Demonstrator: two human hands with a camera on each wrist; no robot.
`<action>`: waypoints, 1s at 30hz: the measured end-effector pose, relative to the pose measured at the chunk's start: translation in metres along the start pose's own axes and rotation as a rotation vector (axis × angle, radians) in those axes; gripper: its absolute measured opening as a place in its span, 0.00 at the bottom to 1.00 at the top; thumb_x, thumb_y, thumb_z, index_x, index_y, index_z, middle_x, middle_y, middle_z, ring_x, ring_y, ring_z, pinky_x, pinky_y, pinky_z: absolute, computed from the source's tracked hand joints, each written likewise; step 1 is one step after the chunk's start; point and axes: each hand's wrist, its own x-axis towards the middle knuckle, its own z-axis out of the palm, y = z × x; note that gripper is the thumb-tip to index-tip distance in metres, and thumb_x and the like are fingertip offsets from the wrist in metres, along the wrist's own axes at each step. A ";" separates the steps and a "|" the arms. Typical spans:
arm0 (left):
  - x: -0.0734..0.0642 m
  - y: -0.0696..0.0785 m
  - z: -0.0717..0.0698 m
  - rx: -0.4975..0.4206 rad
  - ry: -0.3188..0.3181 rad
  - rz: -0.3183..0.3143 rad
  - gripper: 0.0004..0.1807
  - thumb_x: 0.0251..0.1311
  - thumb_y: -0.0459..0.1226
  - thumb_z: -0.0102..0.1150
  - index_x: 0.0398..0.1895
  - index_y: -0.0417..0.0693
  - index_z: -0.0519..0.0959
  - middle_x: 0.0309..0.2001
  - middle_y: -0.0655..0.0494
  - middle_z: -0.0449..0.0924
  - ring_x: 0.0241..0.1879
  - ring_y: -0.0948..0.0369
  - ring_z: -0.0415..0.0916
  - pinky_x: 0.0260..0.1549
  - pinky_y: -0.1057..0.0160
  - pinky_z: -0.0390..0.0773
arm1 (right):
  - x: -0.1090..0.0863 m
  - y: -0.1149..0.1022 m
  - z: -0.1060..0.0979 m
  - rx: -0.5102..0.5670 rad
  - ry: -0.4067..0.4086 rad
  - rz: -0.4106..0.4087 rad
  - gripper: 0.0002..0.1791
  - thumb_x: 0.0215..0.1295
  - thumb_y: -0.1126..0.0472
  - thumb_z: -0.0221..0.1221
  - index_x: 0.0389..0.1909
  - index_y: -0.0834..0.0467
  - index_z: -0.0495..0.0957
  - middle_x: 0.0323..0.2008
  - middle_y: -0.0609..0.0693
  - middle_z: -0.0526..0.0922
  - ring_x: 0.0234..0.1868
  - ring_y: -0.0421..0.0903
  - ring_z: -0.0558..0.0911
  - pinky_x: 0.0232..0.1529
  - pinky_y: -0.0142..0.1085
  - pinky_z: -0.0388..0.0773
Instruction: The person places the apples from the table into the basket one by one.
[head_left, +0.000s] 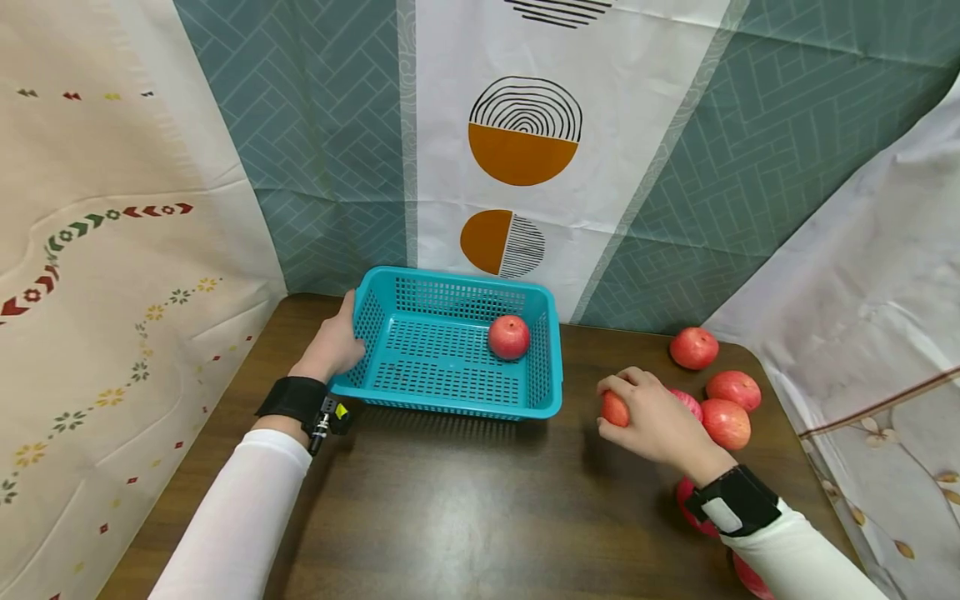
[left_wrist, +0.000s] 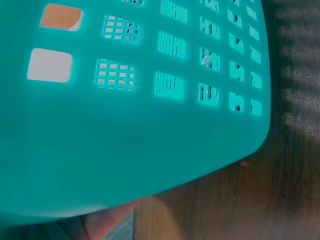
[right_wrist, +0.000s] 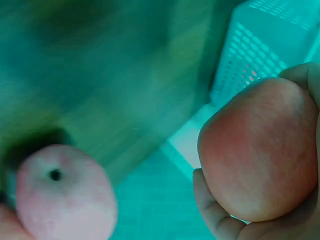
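My left hand (head_left: 335,342) grips the left rim of a teal plastic basket (head_left: 457,406) with a perforated wall. In the left wrist view the basket's wall (left_wrist: 120,135) fills most of the picture, and a bit of the hand shows below it. One red apple (head_left: 509,337) sits inside the basket, toward its right end. My right hand (head_left: 654,418) holds another red apple (head_left: 615,409) above the table, to the right of the basket. In the right wrist view that apple (right_wrist: 260,150) lies between the curled fingers and the thumb.
Several apples stand on the right of the dark wooden table (head_left: 465,508), including one at the back (head_left: 693,348) and one beside the right hand (head_left: 727,423). Others are partly hidden under the right forearm. Patterned cloths (head_left: 330,150) hang behind and at both sides.
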 end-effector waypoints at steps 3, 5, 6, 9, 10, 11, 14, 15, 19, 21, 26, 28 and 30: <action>0.000 0.001 0.000 -0.003 0.002 -0.002 0.52 0.65 0.27 0.47 0.79 0.55 0.23 0.58 0.29 0.70 0.39 0.43 0.77 0.31 0.46 0.82 | 0.009 -0.006 -0.003 0.010 0.036 -0.001 0.20 0.51 0.48 0.66 0.46 0.48 0.80 0.44 0.45 0.75 0.41 0.45 0.73 0.30 0.38 0.80; 0.000 0.002 0.001 -0.007 0.003 -0.004 0.52 0.65 0.27 0.47 0.79 0.55 0.23 0.57 0.29 0.71 0.38 0.43 0.78 0.31 0.47 0.82 | 0.014 -0.010 -0.005 0.013 0.041 0.006 0.20 0.51 0.47 0.65 0.46 0.47 0.79 0.45 0.44 0.74 0.42 0.44 0.73 0.31 0.38 0.80; 0.000 0.002 0.001 -0.008 0.004 -0.008 0.52 0.65 0.27 0.48 0.79 0.55 0.23 0.56 0.29 0.72 0.38 0.44 0.78 0.30 0.47 0.82 | 0.016 -0.012 -0.006 0.016 0.040 0.010 0.19 0.51 0.47 0.65 0.46 0.46 0.79 0.45 0.43 0.74 0.42 0.44 0.73 0.31 0.37 0.79; 0.000 0.002 0.001 -0.009 0.006 -0.018 0.52 0.65 0.27 0.48 0.79 0.56 0.24 0.55 0.30 0.72 0.37 0.44 0.78 0.28 0.50 0.82 | 0.022 -0.018 -0.008 0.028 0.044 0.018 0.19 0.52 0.47 0.65 0.46 0.44 0.79 0.46 0.43 0.74 0.43 0.43 0.72 0.31 0.37 0.79; -0.001 0.002 0.001 -0.009 0.008 -0.020 0.52 0.66 0.27 0.48 0.79 0.55 0.24 0.55 0.30 0.72 0.37 0.44 0.78 0.28 0.50 0.82 | 0.024 -0.020 -0.009 0.034 0.048 0.021 0.19 0.52 0.46 0.65 0.46 0.45 0.79 0.46 0.43 0.73 0.43 0.43 0.72 0.31 0.37 0.79; -0.001 0.002 0.001 -0.007 0.010 -0.021 0.52 0.65 0.27 0.48 0.79 0.55 0.24 0.56 0.30 0.72 0.37 0.44 0.78 0.27 0.51 0.82 | 0.026 -0.022 -0.010 0.039 0.053 0.021 0.19 0.53 0.46 0.65 0.46 0.44 0.78 0.46 0.43 0.73 0.43 0.43 0.72 0.31 0.37 0.80; -0.001 0.001 0.000 -0.001 0.012 -0.018 0.52 0.65 0.27 0.48 0.79 0.54 0.25 0.56 0.29 0.72 0.37 0.44 0.78 0.27 0.51 0.81 | 0.032 -0.027 -0.012 0.051 0.078 0.029 0.19 0.54 0.46 0.64 0.47 0.44 0.78 0.46 0.43 0.73 0.44 0.43 0.72 0.30 0.38 0.79; -0.001 0.001 0.000 -0.001 0.011 -0.015 0.51 0.65 0.27 0.48 0.79 0.53 0.25 0.56 0.29 0.72 0.37 0.44 0.78 0.27 0.51 0.81 | 0.035 -0.029 -0.013 0.056 0.087 0.033 0.19 0.54 0.46 0.64 0.47 0.44 0.78 0.46 0.43 0.73 0.44 0.43 0.72 0.30 0.38 0.79; -0.002 0.004 -0.001 -0.006 0.008 -0.002 0.52 0.65 0.26 0.48 0.79 0.53 0.24 0.56 0.28 0.72 0.38 0.44 0.78 0.30 0.46 0.83 | 0.045 -0.035 -0.016 0.084 0.128 0.050 0.20 0.55 0.46 0.64 0.49 0.45 0.78 0.47 0.44 0.74 0.43 0.44 0.72 0.30 0.40 0.80; -0.002 0.004 -0.002 -0.004 0.008 -0.002 0.52 0.65 0.27 0.48 0.79 0.54 0.23 0.56 0.28 0.71 0.38 0.43 0.78 0.32 0.44 0.83 | 0.051 -0.039 -0.016 0.100 0.142 0.046 0.21 0.55 0.46 0.64 0.50 0.46 0.78 0.48 0.44 0.74 0.43 0.44 0.72 0.30 0.40 0.80; 0.000 0.001 -0.002 0.003 0.010 -0.003 0.51 0.66 0.27 0.47 0.79 0.54 0.24 0.57 0.28 0.71 0.38 0.43 0.78 0.32 0.44 0.82 | 0.064 -0.055 -0.010 0.126 0.128 0.011 0.20 0.56 0.46 0.63 0.50 0.46 0.78 0.48 0.45 0.74 0.46 0.43 0.71 0.32 0.39 0.81; 0.000 0.001 -0.001 0.000 0.009 -0.001 0.51 0.66 0.27 0.47 0.79 0.54 0.25 0.57 0.28 0.71 0.38 0.43 0.78 0.32 0.44 0.83 | 0.068 -0.060 -0.007 0.131 0.115 -0.002 0.21 0.56 0.46 0.63 0.50 0.46 0.78 0.48 0.45 0.73 0.47 0.43 0.70 0.32 0.39 0.82; -0.001 0.001 0.000 -0.004 0.008 0.003 0.51 0.66 0.27 0.48 0.79 0.53 0.25 0.56 0.28 0.71 0.38 0.43 0.78 0.32 0.44 0.83 | 0.072 -0.065 -0.004 0.134 0.112 -0.016 0.21 0.56 0.46 0.63 0.50 0.46 0.78 0.47 0.45 0.73 0.48 0.44 0.70 0.33 0.39 0.82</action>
